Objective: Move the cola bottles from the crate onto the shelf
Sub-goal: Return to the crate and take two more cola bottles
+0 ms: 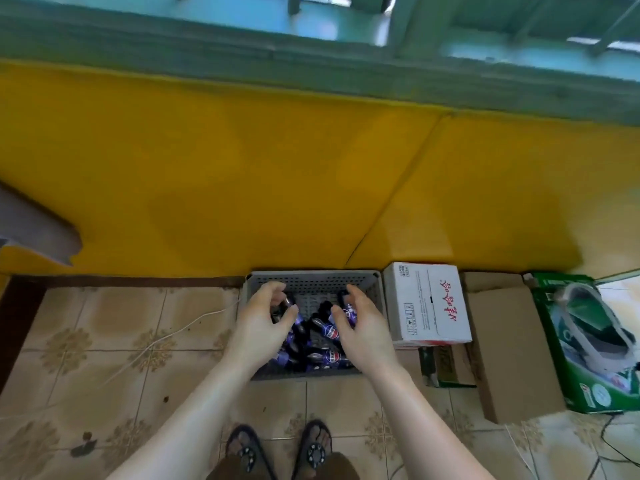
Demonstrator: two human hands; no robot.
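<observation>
Both bare forearms reached forward and down, side by side and a little apart. The left hand (265, 315) had its fingers curled and its thumb opposed, closed in a grip around a bottle (289, 308). The right hand (360, 322) was curled in the same way, gripping another bottle (346, 306).

You look down at a grey perforated plastic crate (313, 282) of glossy dark plastic cola bottles (327, 329) with shiny blue labels. Beside it sit a smooth white cardboard box (427, 303) and matt brown cardboard (509, 344). The floor tiles (104, 341) look glazed and stained.
</observation>
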